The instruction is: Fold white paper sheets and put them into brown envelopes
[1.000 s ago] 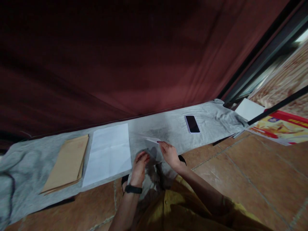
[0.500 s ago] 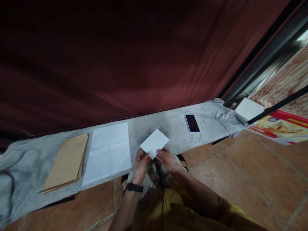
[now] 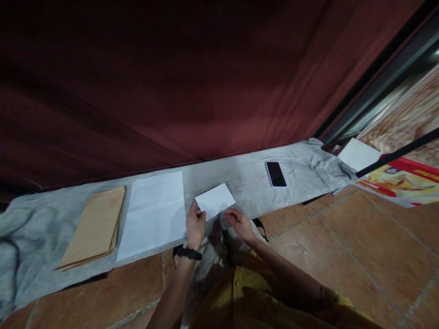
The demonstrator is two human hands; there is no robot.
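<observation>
A small white sheet of folded paper (image 3: 216, 200) is tilted over the grey cloth in front of me. My left hand (image 3: 195, 225) pinches its left corner between thumb and fingers. Close by its lower right edge, my right hand (image 3: 239, 223) is off the paper, its fingers loosely curled and apart. Left of my hands lies a stack of large white paper (image 3: 154, 214) with faint crease lines. Farther left are brown paper envelopes (image 3: 94, 226), stacked slightly askew.
A phone (image 3: 276, 174) with a dark screen lies to the right on the grey cloth (image 3: 247, 170) covering the narrow bench. Behind it hangs a dark red curtain (image 3: 206, 100). At the far right are a white sheet (image 3: 358, 154) and a colourful printed box (image 3: 404, 180).
My right hand has let go of the small paper. My left hand has shifted left along with it, and the paper has turned slightly.
</observation>
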